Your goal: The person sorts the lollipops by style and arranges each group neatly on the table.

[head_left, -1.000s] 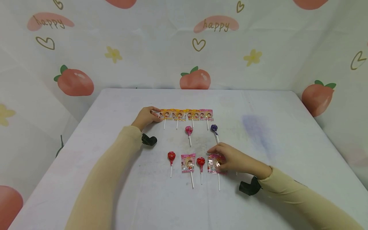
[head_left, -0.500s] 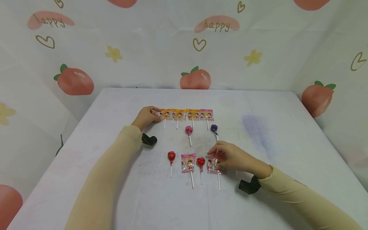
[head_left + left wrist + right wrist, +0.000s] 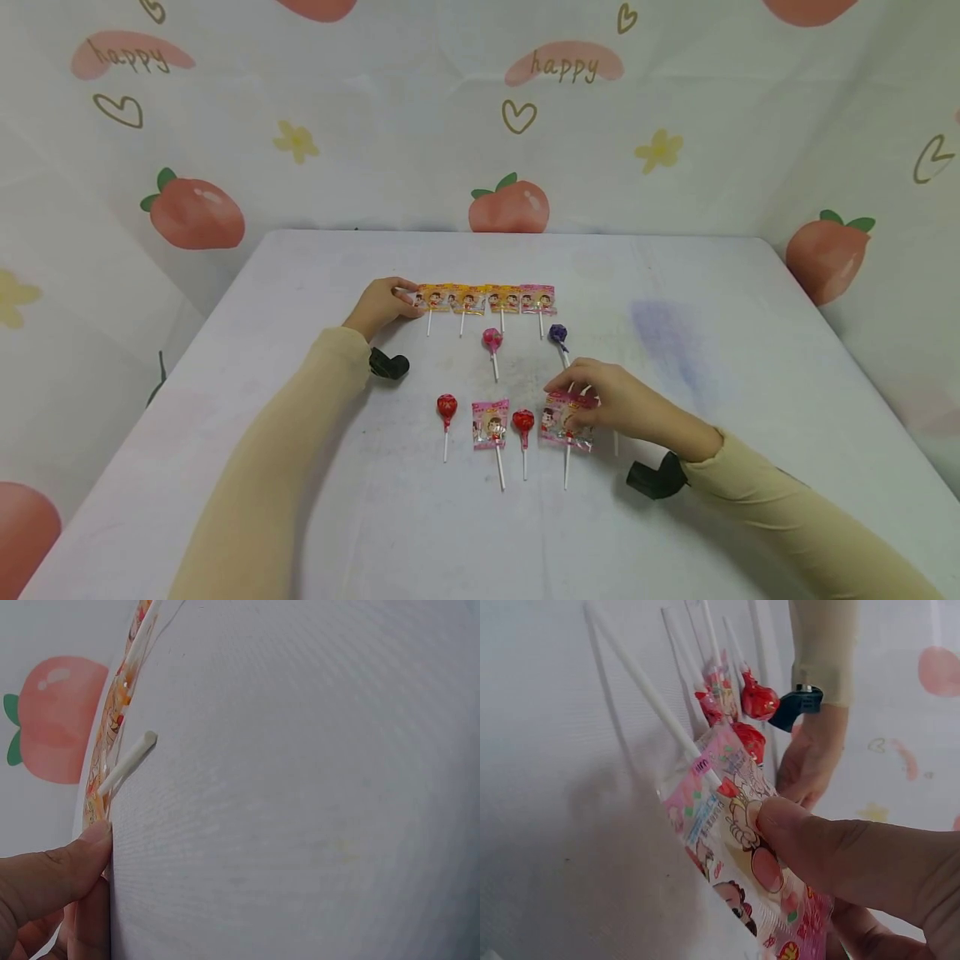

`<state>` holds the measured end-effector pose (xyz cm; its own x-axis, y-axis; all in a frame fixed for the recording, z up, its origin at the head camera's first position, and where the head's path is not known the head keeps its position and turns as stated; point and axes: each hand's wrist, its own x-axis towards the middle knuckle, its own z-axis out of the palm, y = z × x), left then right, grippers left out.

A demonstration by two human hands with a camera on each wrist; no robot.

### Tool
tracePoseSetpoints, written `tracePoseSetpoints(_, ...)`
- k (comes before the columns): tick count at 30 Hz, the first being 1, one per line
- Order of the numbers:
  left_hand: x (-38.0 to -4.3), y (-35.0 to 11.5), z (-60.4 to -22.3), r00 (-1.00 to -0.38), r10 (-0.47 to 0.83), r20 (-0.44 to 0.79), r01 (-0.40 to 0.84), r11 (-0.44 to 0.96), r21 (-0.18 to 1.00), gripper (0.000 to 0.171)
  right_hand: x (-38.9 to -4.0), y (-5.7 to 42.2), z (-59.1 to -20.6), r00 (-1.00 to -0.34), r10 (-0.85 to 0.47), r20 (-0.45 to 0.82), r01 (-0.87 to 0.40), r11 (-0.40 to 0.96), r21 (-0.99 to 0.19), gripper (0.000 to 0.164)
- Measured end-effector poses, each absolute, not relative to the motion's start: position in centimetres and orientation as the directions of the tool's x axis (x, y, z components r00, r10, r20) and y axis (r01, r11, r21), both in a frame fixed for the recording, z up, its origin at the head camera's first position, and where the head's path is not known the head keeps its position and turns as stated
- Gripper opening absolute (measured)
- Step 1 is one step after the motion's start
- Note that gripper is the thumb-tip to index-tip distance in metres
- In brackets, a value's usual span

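Observation:
My right hand (image 3: 626, 404) pinches a pink-wrapped lollipop (image 3: 742, 840) between thumb and fingers. In the right wrist view its white stick points up and left, and the packet is tilted off the table. My left hand (image 3: 381, 307) is at the left end of the back row, its thumb and fingers pinching the edge of a yellow-wrapped lollipop (image 3: 433, 297). In the left wrist view the thumb (image 3: 94, 832) lies on the packet's edge. Two more yellow-wrapped lollipops (image 3: 468, 299) and a pink-wrapped lollipop (image 3: 537, 298) continue that row.
A pink ball lollipop (image 3: 492, 338) and a purple ball lollipop (image 3: 558, 333) lie in the middle. Nearer lie two red ball lollipops (image 3: 447, 407) with a pink-wrapped lollipop (image 3: 491, 425) between them. Another white stick (image 3: 617, 443) shows below my right hand. All lie on a white table (image 3: 405, 517).
My right hand has moved slightly up and right, raising the pink-wrapped lollipop off the table with its stick swinging left. My left hand and the other lollipops have stayed in place.

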<state>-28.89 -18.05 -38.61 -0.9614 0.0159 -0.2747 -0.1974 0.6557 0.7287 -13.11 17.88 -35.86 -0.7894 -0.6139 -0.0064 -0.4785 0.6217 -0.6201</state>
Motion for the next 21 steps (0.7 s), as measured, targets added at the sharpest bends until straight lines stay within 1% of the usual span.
tracePoseSetpoints(7,-29.0,-18.01,-38.53,-0.956,0.011,-0.294,-0.213,0.663,0.717,0.052,-12.84,18.0,-35.4,-0.796,-0.606,0.008,-0.475,0.615,-0.629,0.044)
tracePoseSetpoints(14,-28.9,-17.99,-38.53,-0.957,0.014,-0.291,-0.208,0.666,0.717,0.051,-12.6,18.07,-35.51,-0.765,-0.638,0.085,-0.527,0.545,-0.652,0.041)
tracePoseSetpoints(21,-28.95,-17.89,-38.38,-0.959,0.011,-0.283,-0.202,0.672,0.712,0.051,-12.49,18.24,-35.58,-0.771,-0.632,0.082,-0.51,0.535,-0.674,0.043)
